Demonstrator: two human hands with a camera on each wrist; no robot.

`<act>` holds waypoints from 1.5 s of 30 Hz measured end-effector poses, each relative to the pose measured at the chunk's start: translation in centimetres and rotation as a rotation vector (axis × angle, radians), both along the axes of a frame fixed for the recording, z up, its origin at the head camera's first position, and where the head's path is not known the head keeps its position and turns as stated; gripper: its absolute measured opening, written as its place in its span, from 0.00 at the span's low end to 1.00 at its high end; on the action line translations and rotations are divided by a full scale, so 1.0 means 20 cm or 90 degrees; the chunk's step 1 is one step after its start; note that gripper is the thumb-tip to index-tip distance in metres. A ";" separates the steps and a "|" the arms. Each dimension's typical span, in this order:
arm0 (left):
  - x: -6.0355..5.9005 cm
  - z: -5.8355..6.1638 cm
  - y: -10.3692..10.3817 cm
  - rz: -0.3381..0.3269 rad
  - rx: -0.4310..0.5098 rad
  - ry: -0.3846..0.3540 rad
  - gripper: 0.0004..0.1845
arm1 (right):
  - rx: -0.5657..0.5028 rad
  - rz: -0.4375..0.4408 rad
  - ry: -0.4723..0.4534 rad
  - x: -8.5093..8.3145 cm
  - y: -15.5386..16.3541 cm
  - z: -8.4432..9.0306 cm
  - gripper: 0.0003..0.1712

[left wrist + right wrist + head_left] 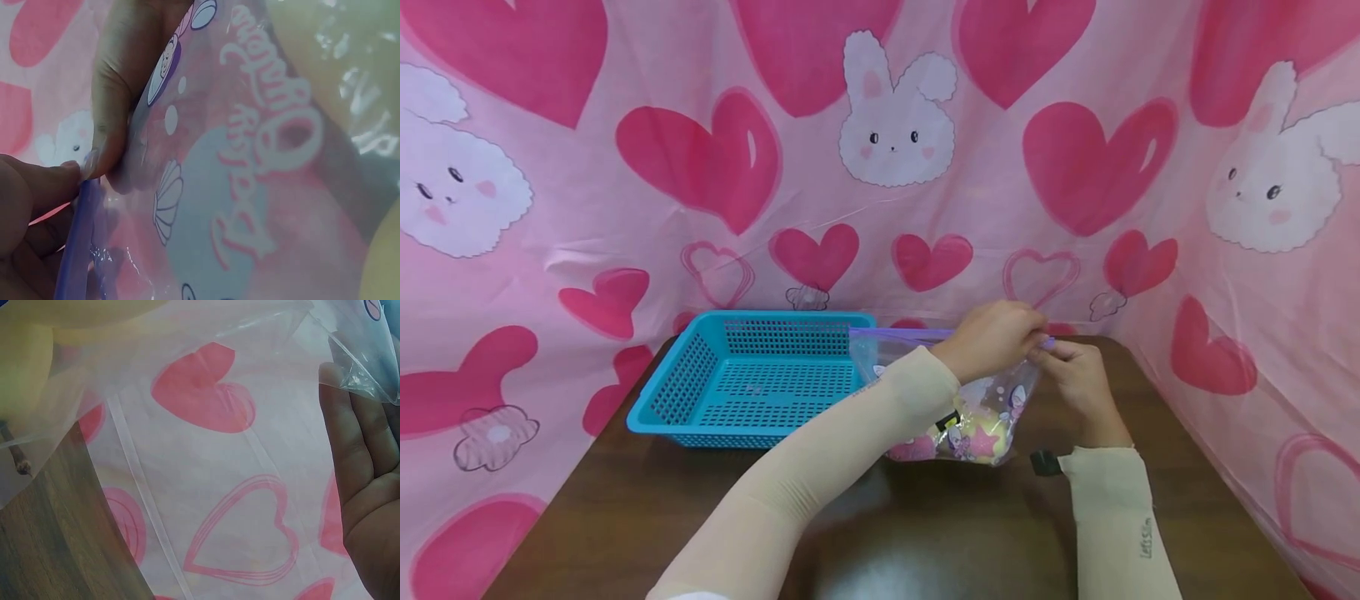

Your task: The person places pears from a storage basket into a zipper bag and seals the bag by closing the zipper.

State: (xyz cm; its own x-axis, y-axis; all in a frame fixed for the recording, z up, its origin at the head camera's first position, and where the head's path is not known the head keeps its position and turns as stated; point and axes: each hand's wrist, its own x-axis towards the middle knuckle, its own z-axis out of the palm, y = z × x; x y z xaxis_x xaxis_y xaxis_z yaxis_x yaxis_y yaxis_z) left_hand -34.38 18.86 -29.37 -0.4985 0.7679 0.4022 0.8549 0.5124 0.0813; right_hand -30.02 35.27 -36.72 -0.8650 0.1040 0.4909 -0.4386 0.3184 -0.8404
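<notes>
A clear zip bag (992,417) printed with cartoon figures stands on the table, holding yellow and pink round things. Its purple zip strip (898,333) runs along the top. My left hand (1026,333) reaches across and pinches the strip near its right end. My right hand (1063,354) holds the bag's top right corner just beside it. In the left wrist view, fingertips (100,156) squeeze the film at the purple strip (75,250). The right wrist view shows my right hand (362,469) with the bag's corner (369,369) over its fingertips, its thumb hidden.
An empty turquoise plastic basket (700,392) sits left of the bag, touching it. The dark wooden table (925,517) is walled in by pink heart-and-rabbit cloth (1075,167) at the back and both sides. A small black thing (1045,462) lies by my right wrist.
</notes>
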 end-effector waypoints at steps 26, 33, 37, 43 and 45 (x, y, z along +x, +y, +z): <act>0.01 0.00 -0.01 -0.023 -0.031 -0.007 0.06 | 0.014 -0.006 -0.010 -0.03 0.05 -0.05 0.06; 0.02 0.01 -0.01 -0.035 -0.035 0.009 0.04 | 0.009 0.006 0.001 -0.01 0.03 -0.03 0.06; 0.02 0.01 -0.01 -0.041 -0.037 0.011 0.04 | 0.024 0.028 0.023 0.01 0.02 -0.02 0.06; 0.01 0.01 -0.01 -0.049 -0.031 0.014 0.05 | -0.027 0.094 0.053 0.00 0.05 -0.05 0.08; 0.01 0.00 -0.01 -0.052 -0.027 0.015 0.06 | -0.071 0.131 0.061 0.00 0.05 -0.05 0.09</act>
State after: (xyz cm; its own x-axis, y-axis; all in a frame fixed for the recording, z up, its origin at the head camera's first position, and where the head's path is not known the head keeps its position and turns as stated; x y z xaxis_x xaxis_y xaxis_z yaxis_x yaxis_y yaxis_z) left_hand -34.19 18.61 -29.32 -0.4243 0.8223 0.3792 0.8954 0.4434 0.0404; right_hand -30.00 36.26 -37.71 -0.8239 -0.0115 0.5666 -0.5636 0.1216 -0.8170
